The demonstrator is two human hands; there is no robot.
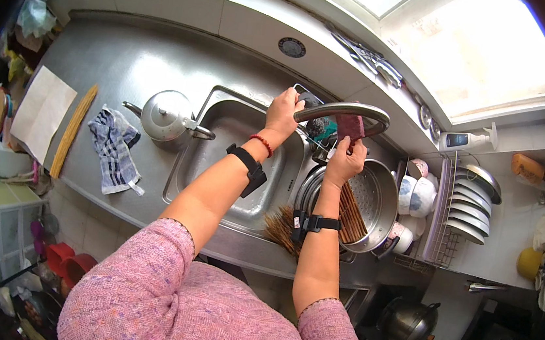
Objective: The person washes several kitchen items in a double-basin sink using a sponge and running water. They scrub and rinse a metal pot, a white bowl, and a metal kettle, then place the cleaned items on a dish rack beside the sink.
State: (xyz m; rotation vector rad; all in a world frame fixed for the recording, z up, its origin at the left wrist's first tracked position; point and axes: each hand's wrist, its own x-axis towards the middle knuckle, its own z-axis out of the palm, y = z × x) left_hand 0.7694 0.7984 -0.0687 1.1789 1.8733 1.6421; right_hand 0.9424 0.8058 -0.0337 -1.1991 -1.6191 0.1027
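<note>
Behind the sink, my left hand closes around the left end of a wire caddy, close to the tip of the curved metal faucet. My right hand pinches the lower edge of a dark red sponge at the caddy's right side; the faucet passes in front of it. Inside the caddy sit a steel-wool scourer, a green scouring pad and a dark item, partly hidden. Below lies the stainless steel sink basin.
A perforated steamer pot holding a slatted brown mat stands right of the basin. A straw brush lies at the front. Left are a kettle and a checked cloth. Bowls and racked plates stand right.
</note>
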